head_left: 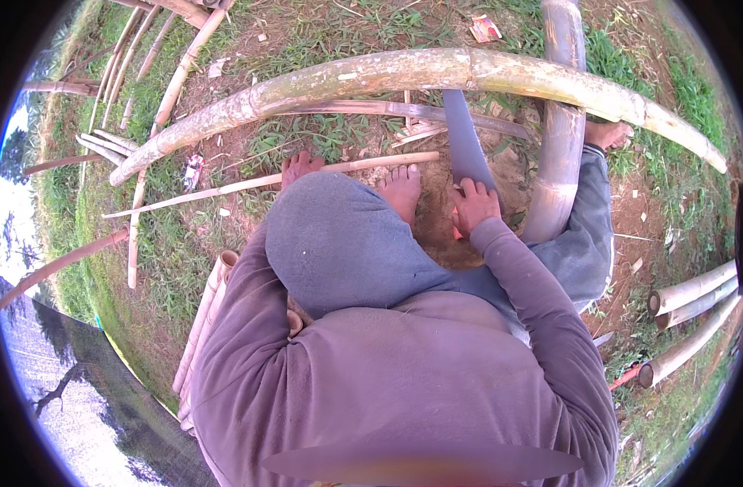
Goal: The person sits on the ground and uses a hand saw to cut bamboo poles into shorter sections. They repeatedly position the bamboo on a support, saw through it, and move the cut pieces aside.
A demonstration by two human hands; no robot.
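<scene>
My right hand (474, 207) is closed around a handsaw (467, 142); a bit of orange shows at its grip. The grey blade points away from me, and its far end meets the near side of a thick bamboo pole (363, 73), where I cannot tell if it passes under. On the left, my left hand (301, 168) is closed over a thin bamboo pole (217, 191) lying near the ground, beyond my bent left knee. My bare left foot (401, 193) rests close to that thin pole's right end.
The thick pole crosses another stout bamboo pole (556, 162) at right. My right foot (608, 134) is beyond it. Cut bamboo lengths (688, 312) lie at far right, more bamboo (203, 325) at my left side. A bamboo frame (173, 97) stands at far left. Litter (194, 172) dots the grass.
</scene>
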